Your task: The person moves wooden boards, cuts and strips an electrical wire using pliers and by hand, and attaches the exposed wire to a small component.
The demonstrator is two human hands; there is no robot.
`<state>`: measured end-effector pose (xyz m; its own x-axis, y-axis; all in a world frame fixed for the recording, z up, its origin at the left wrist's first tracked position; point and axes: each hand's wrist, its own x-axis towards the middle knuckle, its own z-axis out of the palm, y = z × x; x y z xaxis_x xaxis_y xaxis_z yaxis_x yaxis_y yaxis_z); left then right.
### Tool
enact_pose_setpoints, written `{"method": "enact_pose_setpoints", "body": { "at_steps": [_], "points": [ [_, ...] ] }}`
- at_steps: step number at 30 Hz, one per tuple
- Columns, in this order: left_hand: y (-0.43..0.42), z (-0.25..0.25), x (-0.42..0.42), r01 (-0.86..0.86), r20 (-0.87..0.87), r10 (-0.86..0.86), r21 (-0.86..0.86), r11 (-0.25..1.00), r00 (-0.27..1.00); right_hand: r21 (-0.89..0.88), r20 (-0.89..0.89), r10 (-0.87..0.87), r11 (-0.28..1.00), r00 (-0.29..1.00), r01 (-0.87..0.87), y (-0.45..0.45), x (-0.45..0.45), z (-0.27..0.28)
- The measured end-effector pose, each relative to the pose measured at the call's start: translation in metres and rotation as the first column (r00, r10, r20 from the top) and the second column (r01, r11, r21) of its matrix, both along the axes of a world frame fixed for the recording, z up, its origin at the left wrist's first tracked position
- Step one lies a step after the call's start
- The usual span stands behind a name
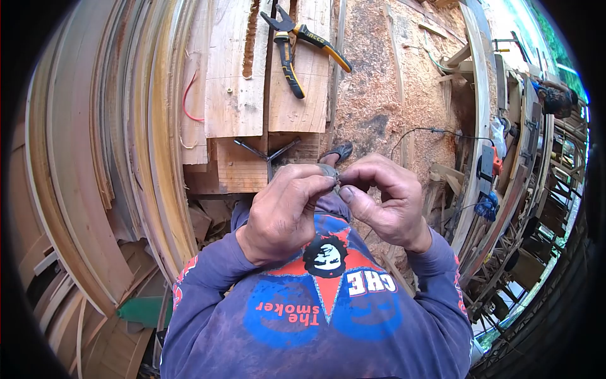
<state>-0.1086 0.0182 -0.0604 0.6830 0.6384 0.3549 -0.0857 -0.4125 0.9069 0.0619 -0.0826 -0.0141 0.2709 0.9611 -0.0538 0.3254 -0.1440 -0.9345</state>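
My left hand (282, 208) and my right hand (386, 201) meet in front of my chest, fingers pinched together. Between the fingertips is a small, dull grey piece (337, 184), mostly covered, whose kind I cannot make out. Ahead, combination pliers (297, 47) with black and yellow handles lie with handles spread on a pale board (300, 117). Closer to my left hand, a Y-shaped metal wrench (268, 155) rests at the boards' near end.
Long planks (142, 126) stand stacked along the left. Wood shavings (372, 82) cover the ground ahead. A red wire (187, 101) lies on the boards. To the right are an orange power tool (495, 162) with a dark cord and a person (555, 99) farther off.
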Motion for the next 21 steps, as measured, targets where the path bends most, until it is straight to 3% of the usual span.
{"method": "enact_pose_setpoints", "body": {
  "at_steps": [4,5,9,11,12,13,15,16,19,21],
  "points": [
    [0.0,-0.002,-0.002,0.014,0.005,-0.014,0.029,0.999,1.0,-0.071,-0.05,-0.015,0.997,0.999,0.011,0.001,-0.002,-0.003],
    [0.0,-0.001,-0.003,0.014,0.005,-0.014,0.03,0.999,1.0,-0.093,-0.156,-0.042,0.995,0.987,0.027,0.0,-0.002,-0.005],
    [0.005,0.002,-0.003,0.084,-0.002,-0.085,-0.162,0.983,0.996,-0.134,-0.382,-0.127,0.988,0.915,0.082,-0.002,-0.006,-0.013],
    [0.005,0.004,-0.004,0.118,-0.015,-0.126,-0.256,0.959,0.992,-0.106,-0.343,-0.108,0.992,0.933,0.076,0.0,-0.004,-0.014],
    [0.002,0.005,-0.004,0.107,0.017,-0.12,-0.596,0.796,0.993,-0.077,-0.303,-0.092,0.994,0.949,0.072,0.001,-0.004,-0.014],
    [0.0,0.007,-0.003,0.093,0.045,-0.104,-0.85,0.518,0.994,-0.077,-0.302,-0.092,0.994,0.949,0.072,0.003,-0.003,-0.012],
    [-0.002,0.006,-0.002,0.129,0.12,-0.051,-0.858,0.497,0.991,-0.011,-0.041,-0.012,1.0,0.999,0.012,0.005,-0.001,-0.007],
    [-0.001,0.005,-0.003,0.145,0.124,-0.075,-0.853,0.501,0.989,-0.011,-0.041,-0.012,1.0,0.999,0.012,0.006,-0.002,-0.006],
    [-0.003,0.003,-0.002,0.158,0.13,-0.089,-0.829,0.537,0.987,-0.074,-0.186,-0.089,0.994,0.978,0.076,0.006,-0.005,-0.007],
    [-0.003,0.002,-0.001,0.157,0.134,-0.083,-0.808,0.568,0.987,-0.239,-0.422,-0.198,0.966,0.885,0.102,0.004,-0.003,-0.01]
  ]
}}
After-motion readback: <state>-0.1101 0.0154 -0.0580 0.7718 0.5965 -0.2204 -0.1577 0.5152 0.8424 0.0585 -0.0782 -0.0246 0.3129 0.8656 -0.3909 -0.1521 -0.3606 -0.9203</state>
